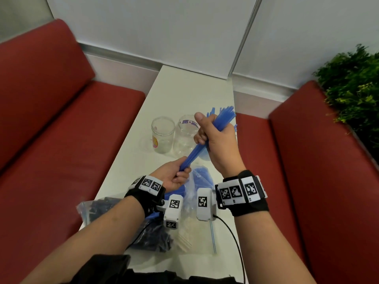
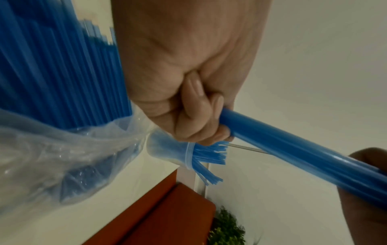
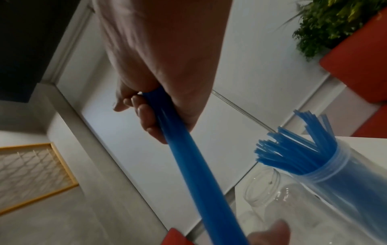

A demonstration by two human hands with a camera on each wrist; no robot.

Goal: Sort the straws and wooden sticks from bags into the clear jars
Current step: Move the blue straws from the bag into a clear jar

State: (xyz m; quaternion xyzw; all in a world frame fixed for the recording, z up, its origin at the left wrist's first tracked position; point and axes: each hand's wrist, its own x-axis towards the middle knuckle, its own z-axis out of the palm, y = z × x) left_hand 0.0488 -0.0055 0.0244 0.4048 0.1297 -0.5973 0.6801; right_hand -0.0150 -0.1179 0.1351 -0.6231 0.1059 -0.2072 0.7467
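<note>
Both hands hold one bundle of blue straws point(image 1: 196, 150) slanting over the white table point(image 1: 184, 89). My left hand point(image 1: 176, 177) grips its lower end, and my right hand point(image 1: 211, 136) grips it higher up, with the straw tips fanning out above the fist. In the left wrist view the bundle point(image 2: 293, 149) runs out of my curled fingers point(image 2: 196, 116). The right wrist view shows the bundle point(image 3: 192, 165) passing through my fist. A clear jar point(image 3: 345, 182) holding several blue straws stands beside an empty jar point(image 3: 263, 187). Two empty jars point(image 1: 163, 134) point(image 1: 185, 134) stand left of my right hand.
A clear bag of blue straws point(image 1: 198, 177) lies under my hands. Nearer me lie a bag of dark pieces point(image 1: 98, 206) and a bag of wooden sticks point(image 1: 184, 238). Red bench seats point(image 1: 61, 140) flank the narrow table. A green plant point(image 1: 352, 85) stands at the right.
</note>
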